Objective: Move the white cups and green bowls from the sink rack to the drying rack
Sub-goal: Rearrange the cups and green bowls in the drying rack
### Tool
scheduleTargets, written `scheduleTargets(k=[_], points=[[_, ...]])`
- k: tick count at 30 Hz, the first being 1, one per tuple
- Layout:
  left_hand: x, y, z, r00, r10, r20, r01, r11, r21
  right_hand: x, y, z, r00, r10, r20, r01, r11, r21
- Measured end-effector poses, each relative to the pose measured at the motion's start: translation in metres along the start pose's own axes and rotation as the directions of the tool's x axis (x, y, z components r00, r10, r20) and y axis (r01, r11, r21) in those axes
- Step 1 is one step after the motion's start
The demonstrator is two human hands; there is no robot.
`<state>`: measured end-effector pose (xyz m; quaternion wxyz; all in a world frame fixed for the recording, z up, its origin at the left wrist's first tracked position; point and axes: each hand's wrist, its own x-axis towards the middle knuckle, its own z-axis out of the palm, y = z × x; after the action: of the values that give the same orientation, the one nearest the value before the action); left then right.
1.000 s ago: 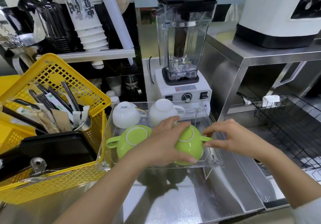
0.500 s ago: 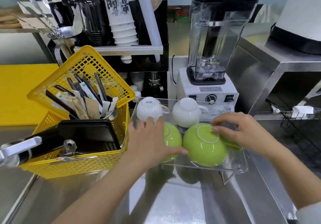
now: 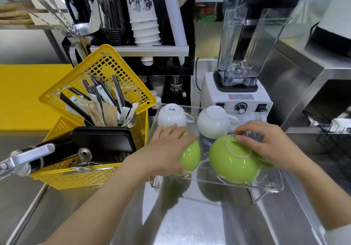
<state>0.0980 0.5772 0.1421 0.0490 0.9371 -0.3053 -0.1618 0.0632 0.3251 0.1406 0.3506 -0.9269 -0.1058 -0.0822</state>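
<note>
**Both hands on the green bowls: lift not yet made**

We find a clear acrylic sink rack [image 3: 266, 188] spanning the stainless steel sink [image 3: 190, 223]. In it, all upside down, are two glossy white ceramic cups and two glossy lime-green ceramic bowls with side handles. The left white cup [image 3: 171, 116] and the right white cup [image 3: 212, 122] stand at the back of the rack, near each other but apart. The left green bowl [image 3: 190, 154] and the right green bowl [image 3: 232, 161] sit in front of them.

The left hand [image 3: 167, 147] is cupped over the left green bowl, fingers curled round its dome and thumb at its lower edge. The right hand [image 3: 266, 146] is closed on the right green bowl, fingertips on its white foot ring and palm over its handle side.

In our judgement the step in hand is the lift of both bowls. Glazed ware may be wet and slippery, so the grip should close fully before lifting, and each bowl should rise straight up to clear the rack wall and the cups behind. A black wire rack [image 3: 336, 142] at the right edge is presumably the drying rack.

Legible writing is scant. The left white cup carries a small mark on its base that we cannot read with confidence. The stack of white paper cups [image 3: 144, 12] bears large brushed characters. The white blender base [image 3: 235, 98] shows a red warning label, its text too small to read.
</note>
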Motion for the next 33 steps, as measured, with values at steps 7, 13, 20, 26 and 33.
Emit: scheduleTargets(k=[7, 13, 20, 26, 33], points=[[-0.008, 0.018, 0.005, 0.956, -0.203, -0.210, 0.204, 0.979, -0.017, -0.002, 0.000, 0.002, 1.000, -0.004, -0.001, 0.004, 1.000, 0.017], [-0.003, 0.020, 0.020, 0.904, -0.349, -0.245, 0.352, 0.935, -0.036, -0.001, 0.001, 0.003, 1.000, 0.015, 0.005, -0.015, 1.000, 0.001], [-0.003, 0.025, 0.023, 0.886, -0.358, -0.293, 0.363, 0.931, -0.039, 0.001, -0.001, 0.007, 1.000, -0.001, -0.015, 0.001, 0.999, -0.035], [-0.009, 0.024, 0.033, 0.838, -0.312, -0.448, 0.314, 0.947, -0.071, 0.004, -0.005, 0.009, 0.999, 0.005, -0.040, -0.006, 1.000, -0.018], [-0.013, 0.010, 0.037, 0.729, -0.081, -0.679, 0.152, 0.987, 0.046, 0.022, -0.029, 0.010, 0.999, 0.030, -0.039, -0.025, 0.991, 0.133]])
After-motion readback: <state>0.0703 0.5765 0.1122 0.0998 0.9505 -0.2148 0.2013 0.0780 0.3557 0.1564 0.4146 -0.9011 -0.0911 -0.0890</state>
